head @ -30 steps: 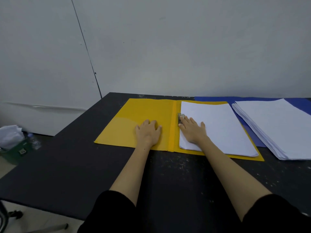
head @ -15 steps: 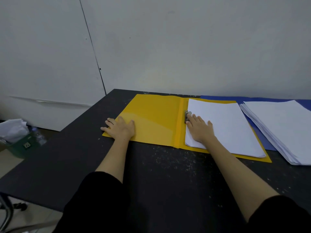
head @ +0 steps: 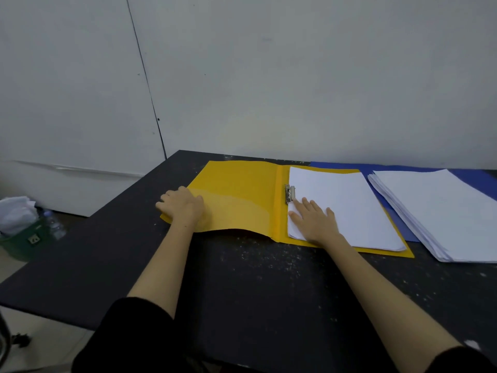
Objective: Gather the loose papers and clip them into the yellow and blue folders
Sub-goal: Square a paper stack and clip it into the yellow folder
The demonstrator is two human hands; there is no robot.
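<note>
The yellow folder (head: 242,189) lies open on the black table. A stack of white papers (head: 349,205) sits on its right half, under the metal clip (head: 290,193) by the spine. My right hand (head: 314,222) presses flat on the near left corner of these papers, fingertips just below the clip. My left hand (head: 183,207) grips the outer left edge of the folder's cover, whose near edge bows up off the table. Right of it, the blue folder (head: 470,176) lies under a thick loose paper stack (head: 443,211).
The black table (head: 242,292) runs up to a white wall; its left edge slants away past my left hand. On the floor at the left stands a green bin (head: 24,238) with white paper in it, and a plastic bottle (head: 53,224) beside it.
My left hand slid from the middle of the yellow cover to its outer left edge and took hold of it; the cover's near edge has lifted. My right hand stayed on the papers.
</note>
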